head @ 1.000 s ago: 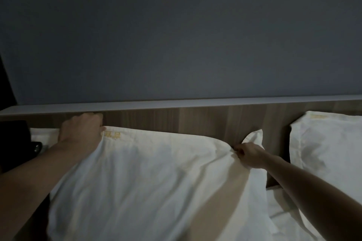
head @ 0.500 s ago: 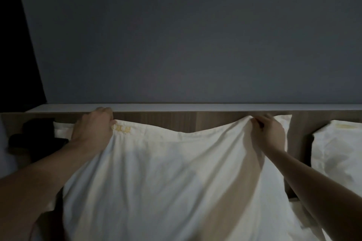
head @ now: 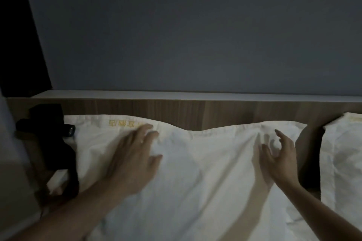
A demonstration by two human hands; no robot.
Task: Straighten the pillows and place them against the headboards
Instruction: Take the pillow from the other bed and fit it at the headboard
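Observation:
A large white pillow [head: 205,164] with yellow embroidery near its top left leans with its upper edge against the wooden headboard [head: 195,112]. My left hand [head: 135,154] lies over the pillow's upper left part, fingers spread, holding nothing. My right hand [head: 280,154] hovers over the pillow's upper right part, fingers apart and curled, also holding nothing. A second white pillow [head: 344,154] leans on the headboard at the far right, cut off by the frame edge.
A white ledge [head: 195,95] tops the headboard below a grey wall. A black object [head: 52,143] sits at the left beside the pillow. A dark gap [head: 311,154] separates the two pillows.
Both hands have let go of the pillow's top corners and moved down over its face with fingers spread. The pillow's top edge now rests against the headboard.

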